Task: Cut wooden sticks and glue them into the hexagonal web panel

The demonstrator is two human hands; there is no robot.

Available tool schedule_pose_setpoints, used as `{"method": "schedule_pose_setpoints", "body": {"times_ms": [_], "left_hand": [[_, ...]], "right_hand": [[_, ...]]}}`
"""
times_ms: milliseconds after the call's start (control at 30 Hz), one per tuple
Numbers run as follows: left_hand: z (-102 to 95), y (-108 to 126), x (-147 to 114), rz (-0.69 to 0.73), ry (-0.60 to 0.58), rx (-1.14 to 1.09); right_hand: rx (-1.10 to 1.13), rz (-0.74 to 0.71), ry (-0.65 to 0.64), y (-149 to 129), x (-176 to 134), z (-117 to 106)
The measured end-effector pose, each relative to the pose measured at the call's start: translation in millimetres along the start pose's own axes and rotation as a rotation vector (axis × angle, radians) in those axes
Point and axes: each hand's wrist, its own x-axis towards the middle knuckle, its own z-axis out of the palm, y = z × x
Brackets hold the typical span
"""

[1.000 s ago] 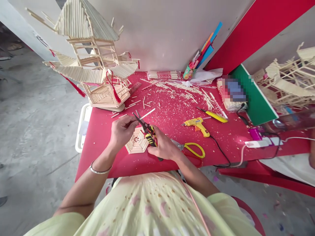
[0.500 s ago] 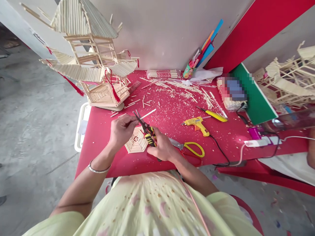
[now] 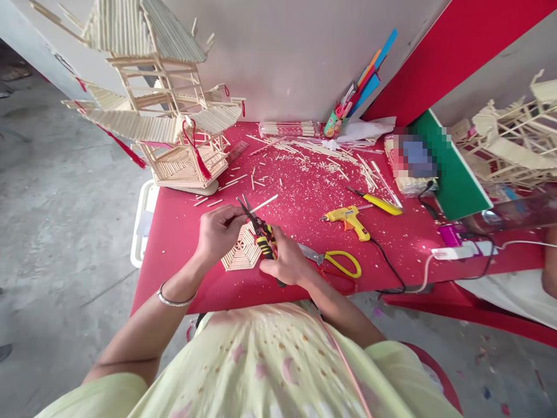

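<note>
My left hand (image 3: 221, 231) pinches one end of a thin wooden stick (image 3: 265, 202), its pale far end pointing up and to the right. Black and yellow pliers (image 3: 263, 237) are wrapped in my right hand (image 3: 287, 255), their jaws across the stick near my left fingertips. Whether the jaws touch the stick I cannot tell. Beneath both hands a flat hexagonal panel of sticks (image 3: 241, 255) lies on the red table (image 3: 174, 244), partly covered. Close to my right wrist are scissors with yellow handles (image 3: 343, 264).
A stick-built pagoda (image 3: 183, 139) with red tassels stands at the left back. Stick offcuts (image 3: 313, 159) litter the table. To the right lie a yellow glue gun (image 3: 350, 219), a utility knife (image 3: 383, 204) and a power strip (image 3: 461, 251). A green board (image 3: 456, 168) stands upright behind.
The view has shifted slightly. My left hand has moved a little to the right with the stick; the pliers stay in my right hand at nearly the same place.
</note>
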Motion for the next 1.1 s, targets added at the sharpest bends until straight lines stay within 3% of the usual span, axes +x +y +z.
{"method": "schedule_pose_setpoints", "body": {"times_ms": [300, 467, 733, 833, 967, 1100], "left_hand": [[-10.4, 5, 0, -0.097, -0.035, -0.083], [-10.8, 7, 0, -0.134, -0.075, -0.072], [-23.2, 9, 3, -0.144, -0.268, -0.144], [-28.1, 4, 4, -0.24, -0.374, -0.313], [-31.5, -3, 7, -0.472, -0.559, -0.606], [-35.0, 2, 14, -0.64, -0.724, -0.748]], "right_hand": [[0.127, -0.009, -0.047, -2, -3, 4], [-0.006, 0.01, 0.043, -5, -8, 4], [0.057, -0.222, 0.001, 9, -3, 8], [0.004, -0.28, 0.006, 15, -1, 7], [-0.097, -0.338, 0.003, 20, -1, 3], [-0.156, -0.382, -0.016, 20, -3, -2]]}}
